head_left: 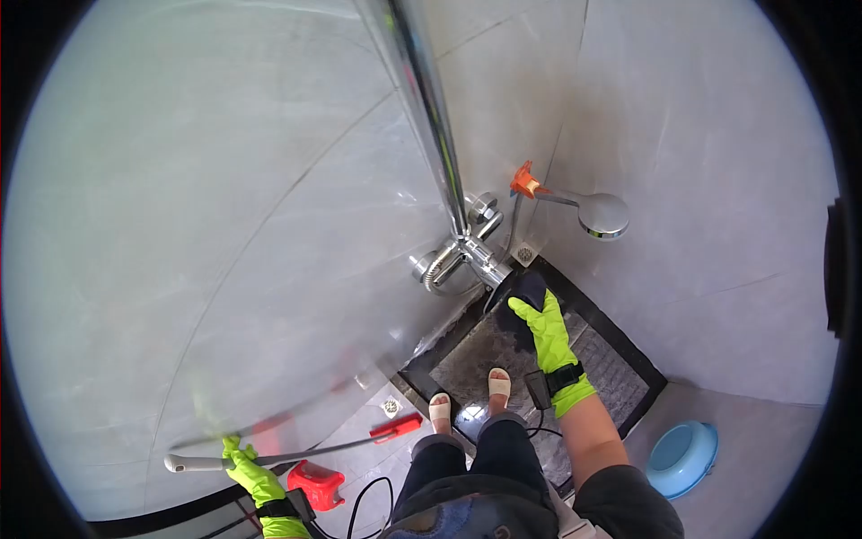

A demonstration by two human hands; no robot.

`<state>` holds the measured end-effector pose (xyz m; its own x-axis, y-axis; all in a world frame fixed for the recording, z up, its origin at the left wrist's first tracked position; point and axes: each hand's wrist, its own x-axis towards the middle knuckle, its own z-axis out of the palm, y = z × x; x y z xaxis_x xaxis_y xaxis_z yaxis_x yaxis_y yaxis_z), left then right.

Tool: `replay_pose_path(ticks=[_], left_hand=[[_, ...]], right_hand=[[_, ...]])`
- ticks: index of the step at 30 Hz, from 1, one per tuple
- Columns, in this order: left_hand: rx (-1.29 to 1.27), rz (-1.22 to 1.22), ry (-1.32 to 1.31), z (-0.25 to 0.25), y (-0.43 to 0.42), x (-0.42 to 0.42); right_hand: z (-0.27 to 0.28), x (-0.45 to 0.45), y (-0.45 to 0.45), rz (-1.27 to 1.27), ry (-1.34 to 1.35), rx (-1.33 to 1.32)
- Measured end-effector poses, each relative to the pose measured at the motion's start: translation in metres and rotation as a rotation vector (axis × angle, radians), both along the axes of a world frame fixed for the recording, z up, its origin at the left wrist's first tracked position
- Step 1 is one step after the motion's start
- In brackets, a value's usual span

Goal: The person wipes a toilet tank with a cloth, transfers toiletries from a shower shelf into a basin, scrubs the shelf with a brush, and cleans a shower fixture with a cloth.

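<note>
My left hand (242, 463), in a yellow-green glove, is closed round the grey handle of a long brush (310, 451) at the lower left. The brush's red head lies near the floor drain. My right hand (539, 314), gloved the same way, grips a dark cloth (526, 289) just below the chrome shower mixer (480, 256). Part of the cloth is hidden by the glove. A chrome pipe (422, 99) rises from the mixer.
A shower head (603, 216) hangs on the right wall from an orange holder (524, 181). A light blue basin (682, 459) stands at the lower right, a red container (315, 485) at the lower left. A dark-edged shower floor (620, 346) lies under my feet.
</note>
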<state>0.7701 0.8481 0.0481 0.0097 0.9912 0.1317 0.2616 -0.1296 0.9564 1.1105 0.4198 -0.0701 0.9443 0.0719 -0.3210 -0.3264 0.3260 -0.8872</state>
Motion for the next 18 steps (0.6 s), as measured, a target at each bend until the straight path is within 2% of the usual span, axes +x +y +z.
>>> replay_pose_path(ticks=[1,3,4,6,7,9,10,11,12,15,16,17,18], left_hand=[[0.024,-0.109,-0.082,-0.018,0.028,-0.033],[0.081,-0.182,-0.007,-0.04,0.064,-0.073],[0.053,-0.107,0.013,-0.04,0.064,-0.071],[0.015,-0.13,0.051,-0.041,0.054,-0.068],[0.003,-0.139,0.067,-0.041,0.05,-0.069],[0.035,-0.172,0.116,-0.076,0.056,-0.087],[-0.072,-0.193,0.118,-0.094,0.058,-0.099],[-0.181,-0.214,0.121,-0.105,0.059,-0.107],[-0.413,-0.148,0.044,-0.108,0.056,-0.112],[-0.302,-0.146,0.202,-0.107,0.069,-0.138],[-0.225,-0.065,0.177,-0.109,0.072,-0.143],[-0.296,0.034,0.098,-0.105,0.078,-0.15],[-0.29,0.018,0.051,-0.105,0.086,-0.164]], right_hand=[[0.006,-0.003,0.01,-0.051,0.007,0.102],[0.014,-0.005,0.026,-0.038,0.002,0.122],[0.015,-0.006,0.035,-0.043,-0.019,0.118],[0.004,0.001,0.052,-0.043,-0.164,0.019],[-0.004,0.004,0.057,-0.06,-0.143,0.039],[-0.013,0.007,0.067,-0.1,-0.098,0.086],[-0.017,0.007,0.072,-0.156,-0.158,0.115],[-0.015,0.007,0.071,-0.108,-0.153,0.055],[-0.009,0.006,0.071,-0.093,-0.183,0.042],[-0.019,0.011,0.064,-0.071,-0.254,-0.099],[-0.028,0.015,0.06,-0.057,-0.317,-0.161],[-0.036,0.019,0.057,-0.045,-0.381,-0.223],[-0.034,0.02,0.055,-0.029,-0.365,-0.255]])
